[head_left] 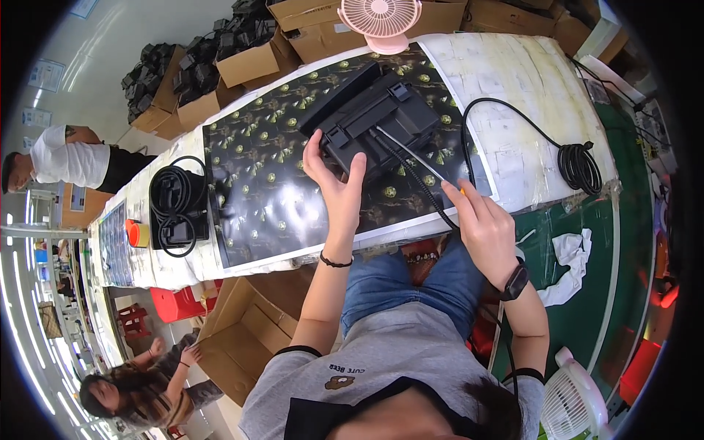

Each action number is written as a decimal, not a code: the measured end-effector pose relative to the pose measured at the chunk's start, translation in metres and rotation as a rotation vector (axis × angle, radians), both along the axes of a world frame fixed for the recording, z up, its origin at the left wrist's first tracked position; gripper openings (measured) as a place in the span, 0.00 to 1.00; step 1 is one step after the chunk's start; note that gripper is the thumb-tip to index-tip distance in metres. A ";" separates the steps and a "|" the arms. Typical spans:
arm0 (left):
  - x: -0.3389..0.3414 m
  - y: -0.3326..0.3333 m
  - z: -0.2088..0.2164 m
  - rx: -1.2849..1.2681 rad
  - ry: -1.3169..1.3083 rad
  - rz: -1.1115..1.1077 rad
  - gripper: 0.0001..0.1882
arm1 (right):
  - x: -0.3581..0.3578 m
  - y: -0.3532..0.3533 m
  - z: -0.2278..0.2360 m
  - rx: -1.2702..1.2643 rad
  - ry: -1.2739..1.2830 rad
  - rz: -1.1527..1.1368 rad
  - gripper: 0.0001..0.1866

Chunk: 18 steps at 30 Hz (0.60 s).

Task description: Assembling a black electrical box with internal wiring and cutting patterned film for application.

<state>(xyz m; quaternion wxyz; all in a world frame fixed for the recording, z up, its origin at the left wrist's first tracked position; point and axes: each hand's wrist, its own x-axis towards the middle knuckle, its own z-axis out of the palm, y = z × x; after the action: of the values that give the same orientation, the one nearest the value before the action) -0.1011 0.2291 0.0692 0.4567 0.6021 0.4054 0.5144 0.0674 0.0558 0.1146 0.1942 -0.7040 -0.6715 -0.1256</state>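
A black plastic box [418, 117] with latches lies on the dark patterned mat [257, 198], its long lid [337, 101] swung up at the far side. My left hand [337, 180] grips the box's near left corner, thumb apart from the fingers. In my right hand [484, 227] is a screwdriver [416, 155]; a bit of its orange handle shows between the fingers. Its long metal shaft slants up and left, with the tip at the box's near face. A black coiled cord [419, 187] runs from that face down past my right hand. The tip's exact contact point is too small to tell.
Coiled black cable [579, 167] lies at right, another cabled black unit [176, 205] at left beside an orange-and-yellow roll [137, 233]. A pink fan [381, 22] stands at the far edge. Boxes of black parts [158, 92] sit beyond. Two other people are at left.
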 end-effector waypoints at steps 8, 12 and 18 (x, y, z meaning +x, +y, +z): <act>-0.003 -0.011 0.002 -0.021 -0.045 0.012 0.39 | 0.005 0.002 -0.001 -0.028 0.594 0.111 0.21; -0.005 -0.011 -0.001 -0.015 -0.074 0.013 0.40 | 0.003 0.003 -0.010 -0.029 0.665 0.132 0.22; -0.013 -0.007 -0.013 -0.036 -0.167 -0.040 0.40 | 0.018 0.002 -0.008 -0.427 1.704 0.201 0.26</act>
<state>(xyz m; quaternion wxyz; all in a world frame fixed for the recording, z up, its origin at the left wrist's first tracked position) -0.1144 0.2218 0.0557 0.5096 0.5567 0.3629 0.5465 0.0854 0.0580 0.1070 0.5031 -0.5172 -0.3662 0.5876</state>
